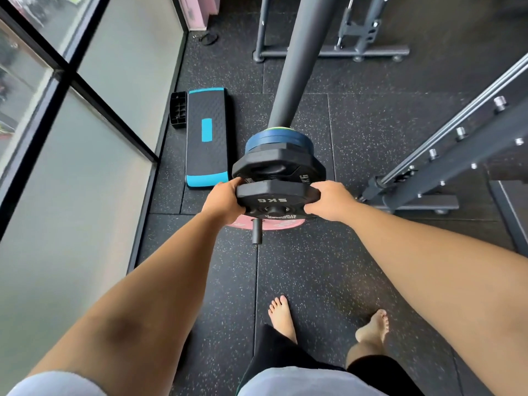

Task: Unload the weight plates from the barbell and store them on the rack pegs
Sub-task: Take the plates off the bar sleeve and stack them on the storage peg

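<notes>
At frame centre, the left hand [224,200] and right hand [328,200] grip a black octagonal 5 kg weight plate [275,197] by its edges. A larger black plate [278,167] sits just above it.

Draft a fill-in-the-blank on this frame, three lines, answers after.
1. The left hand and right hand grip a black plate marked ___ KG.
2. The step platform by the window is black and light ___.
3. The plate edge showing below it is ___.
Answers: 5; blue; pink.

Speckled black rubber floor [300,267]; frosted glass wall [85,195] left; blue-black step platform [207,138] nearby.
</notes>
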